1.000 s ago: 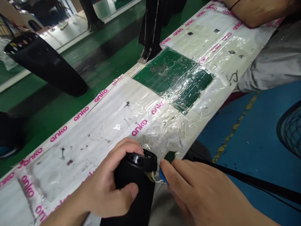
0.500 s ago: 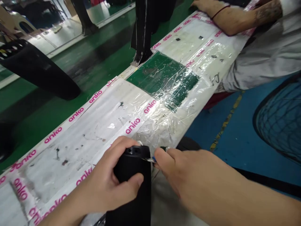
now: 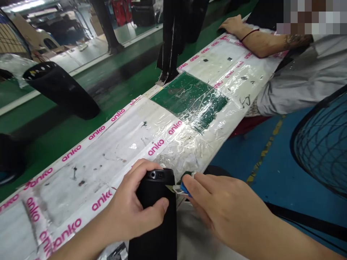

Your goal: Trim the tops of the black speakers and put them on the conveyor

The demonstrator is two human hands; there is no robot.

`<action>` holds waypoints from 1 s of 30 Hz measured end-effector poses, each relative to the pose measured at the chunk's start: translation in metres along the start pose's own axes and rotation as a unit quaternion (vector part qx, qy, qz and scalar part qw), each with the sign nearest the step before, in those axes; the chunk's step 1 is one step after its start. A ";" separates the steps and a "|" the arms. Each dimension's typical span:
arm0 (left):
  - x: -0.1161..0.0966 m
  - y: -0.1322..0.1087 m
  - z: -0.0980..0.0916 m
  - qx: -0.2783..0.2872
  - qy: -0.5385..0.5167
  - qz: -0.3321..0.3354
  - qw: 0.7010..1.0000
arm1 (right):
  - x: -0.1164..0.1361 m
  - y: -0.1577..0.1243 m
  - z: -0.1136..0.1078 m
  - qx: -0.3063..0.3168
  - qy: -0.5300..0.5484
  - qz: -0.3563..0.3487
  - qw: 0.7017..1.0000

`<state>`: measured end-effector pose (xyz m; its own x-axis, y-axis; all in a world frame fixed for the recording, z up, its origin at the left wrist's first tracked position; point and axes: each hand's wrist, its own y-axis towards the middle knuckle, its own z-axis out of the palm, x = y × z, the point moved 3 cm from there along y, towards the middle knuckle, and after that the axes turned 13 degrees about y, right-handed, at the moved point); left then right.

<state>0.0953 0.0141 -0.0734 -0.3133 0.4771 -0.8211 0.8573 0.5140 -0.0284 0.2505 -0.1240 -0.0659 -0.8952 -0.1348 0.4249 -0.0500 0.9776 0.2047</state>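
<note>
My left hand [image 3: 135, 211] is wrapped round the top of a tall black housing [image 3: 155, 216] that stands against the near edge of the table. My right hand [image 3: 225, 213] is pinched on a small blue-handled blade [image 3: 182, 189]. The blade's tip touches the right side of the housing's top. The lower part of the housing runs out of view.
The long table [image 3: 114, 144] is covered in white sheet, clear film and pink "anko" tape, with a green patch [image 3: 189, 97]. Another person's arm [image 3: 260, 39] rests at its far end. A black tower body [image 3: 62, 90] lies on the green belt. A wire fan guard [image 3: 322, 144] stands right.
The view has tilted up a little. My hands stay on the housing; the blue blade shows again at the housing's top edge.
</note>
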 end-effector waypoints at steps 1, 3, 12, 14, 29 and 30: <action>0.000 0.000 0.000 0.002 0.000 -0.001 1.000 | 0.000 0.001 0.003 0.004 0.002 0.001 1.000; 0.001 0.000 0.001 0.009 0.001 -0.004 1.000 | 0.000 0.002 0.006 0.012 0.000 0.005 1.000; -0.001 0.000 -0.001 0.019 0.008 -0.009 1.000 | 0.001 0.006 0.003 0.036 0.004 0.001 0.999; -0.002 0.001 -0.002 0.017 0.012 -0.008 1.000 | 0.002 0.007 0.003 0.035 0.005 -0.001 0.999; -0.008 0.001 -0.002 0.011 0.048 0.037 0.998 | -0.005 -0.001 0.021 0.033 0.027 0.046 0.998; -0.009 0.002 -0.002 0.010 0.054 0.043 0.998 | -0.006 0.000 0.020 0.043 0.038 0.053 0.997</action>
<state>0.0987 0.0120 -0.0652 -0.2791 0.5938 -0.7546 0.8910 0.4532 0.0272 0.2468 -0.1198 -0.0857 -0.8614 -0.0393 0.5064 0.0013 0.9968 0.0796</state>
